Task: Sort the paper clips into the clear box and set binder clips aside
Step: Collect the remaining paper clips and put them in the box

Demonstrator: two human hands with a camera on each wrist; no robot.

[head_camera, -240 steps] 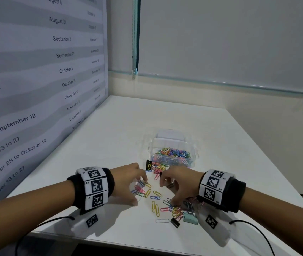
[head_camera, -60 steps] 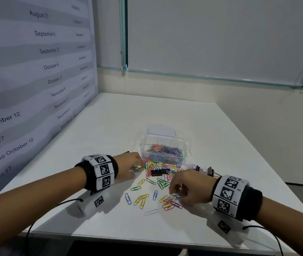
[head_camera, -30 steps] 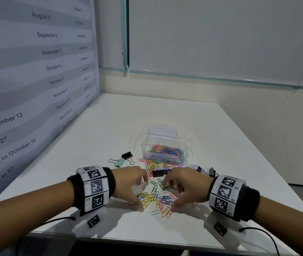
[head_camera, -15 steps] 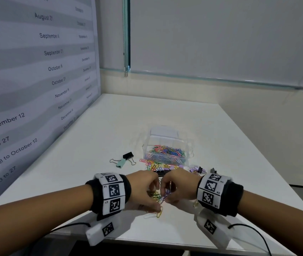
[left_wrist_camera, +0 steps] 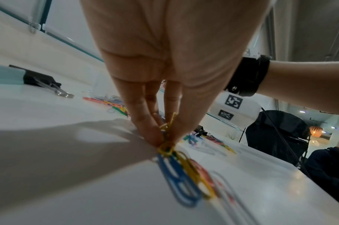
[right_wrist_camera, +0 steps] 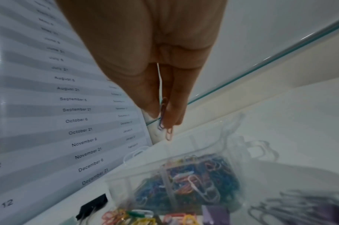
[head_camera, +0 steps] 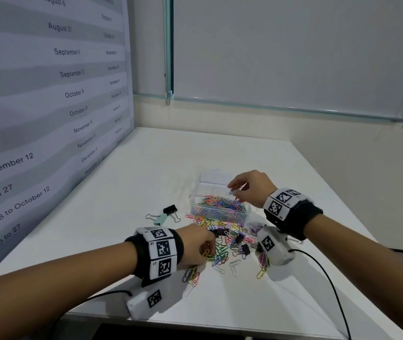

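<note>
A clear box holding several coloured paper clips stands mid-table. My right hand hovers over it, pinching a few paper clips between thumb and fingers. In front of the box lies a loose pile of paper clips mixed with small binder clips. My left hand is down on the pile's left edge, pinching yellow paper clips against the table. A mint binder clip and a black binder clip lie apart at the left.
The white table has a printed wall panel along its left side and a wall behind. Its front edge runs just below my wrists. Purple binder clips lie right of the pile. A cable trails from my right wrist.
My right hand has lifted from the pile and moved back over the clear box with paper clips. My left hand stayed low and now pinches clips at the pile's left edge.
</note>
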